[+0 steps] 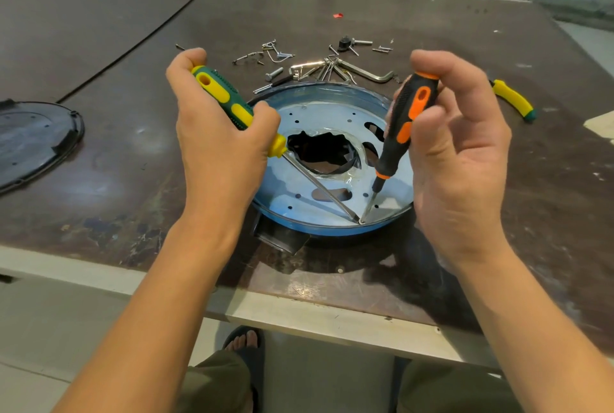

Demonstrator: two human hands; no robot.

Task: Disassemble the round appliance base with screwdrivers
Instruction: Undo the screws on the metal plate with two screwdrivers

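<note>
The round appliance base [312, 113], a shiny metal dish with a blue rim and a ragged dark hole in its middle, lies on the brown table near its front edge. My left hand [219, 140] grips a green and yellow screwdriver [232, 103]. My right hand [455, 153] holds a black and orange screwdriver [403, 123] by its handle, nearly upright. Both blades slant down into the dish, and their tips meet at one spot by its near rim [360, 221].
Loose screws, bolts and hex keys [319, 64] lie scattered just behind the base. A black round cover [33, 140] sits at the left. A third tool with a yellow and green handle [513, 100] lies to the right. The table's pale front edge [299, 309] runs below.
</note>
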